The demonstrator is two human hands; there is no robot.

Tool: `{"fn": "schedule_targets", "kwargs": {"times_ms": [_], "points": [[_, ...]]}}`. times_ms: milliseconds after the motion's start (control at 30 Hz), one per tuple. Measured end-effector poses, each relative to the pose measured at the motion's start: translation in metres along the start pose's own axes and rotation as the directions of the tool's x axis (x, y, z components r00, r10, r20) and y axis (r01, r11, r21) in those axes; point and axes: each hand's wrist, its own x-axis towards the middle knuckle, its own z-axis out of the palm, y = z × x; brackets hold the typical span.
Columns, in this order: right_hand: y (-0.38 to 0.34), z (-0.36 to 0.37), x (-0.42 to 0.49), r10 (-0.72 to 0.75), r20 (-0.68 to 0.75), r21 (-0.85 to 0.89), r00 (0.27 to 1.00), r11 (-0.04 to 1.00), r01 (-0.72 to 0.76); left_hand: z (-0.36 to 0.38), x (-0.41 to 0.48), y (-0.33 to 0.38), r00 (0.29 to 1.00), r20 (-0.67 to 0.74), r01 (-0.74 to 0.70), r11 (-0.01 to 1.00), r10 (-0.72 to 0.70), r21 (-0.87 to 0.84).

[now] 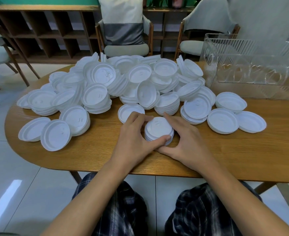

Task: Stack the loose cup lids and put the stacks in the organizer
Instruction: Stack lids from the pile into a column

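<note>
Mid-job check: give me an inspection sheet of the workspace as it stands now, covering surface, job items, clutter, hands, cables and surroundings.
Surface: oval wooden table, lids spread over most of it.
Job's things: small stack of lids in front of the person; loose pile of lids behind it; clear organizer at far right, no lids visible inside.
Clutter: nothing seen.
Grippers: left hand and right hand both hold the small stack of lids, fingers curled round its sides.
Cables: nothing seen.
Surroundings: chairs and wooden shelving beyond the table; tiled floor.
</note>
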Motion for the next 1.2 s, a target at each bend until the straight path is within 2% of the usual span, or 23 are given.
{"fn": "schedule_targets", "kwargs": {"times_ms": [133,300,400,467,567,667,833,1033,1200], "points": [[0.000,0.000,0.000,0.000,0.034,-0.032,0.999,0.999,0.002,0.001,0.000,-0.002,1.000,0.016,0.006,1.000,-0.006,0.000],[-0.006,0.000,0.000,0.022,0.003,-0.020,1.000,1.000,-0.022,-0.007,-0.005,0.000,1.000,0.017,-0.011,0.999,0.010,0.033],[-0.007,-0.001,-0.001,0.032,0.002,-0.037,0.999,0.999,-0.032,-0.025,-0.002,-0.013,0.991,-0.069,-0.100,0.973,0.116,0.208],[-0.005,0.000,0.000,0.033,0.002,-0.042,0.999,0.999,-0.033,-0.035,0.002,-0.029,0.986,0.005,-0.158,0.921,0.167,0.357],[-0.005,0.000,0.000,0.018,-0.009,-0.013,1.000,1.000,-0.018,-0.037,0.003,-0.039,0.975,0.083,-0.221,0.883,0.206,0.414],[-0.004,0.000,0.000,0.015,-0.022,-0.011,1.000,1.000,-0.015,-0.034,0.001,-0.039,0.969,0.037,-0.242,0.901,0.245,0.360],[-0.002,0.000,0.000,0.006,-0.014,-0.019,1.000,1.000,-0.007,-0.039,0.002,-0.040,0.987,-0.041,-0.141,0.952,0.158,0.272],[-0.003,0.000,0.001,0.000,-0.017,-0.018,1.000,1.000,0.000,-0.048,0.001,-0.021,0.975,-0.143,-0.145,0.976,0.169,0.163],[-0.005,0.000,0.001,-0.010,-0.041,0.005,0.999,1.000,0.010,-0.052,0.000,0.007,0.982,-0.185,0.030,0.995,-0.048,-0.099]]}}
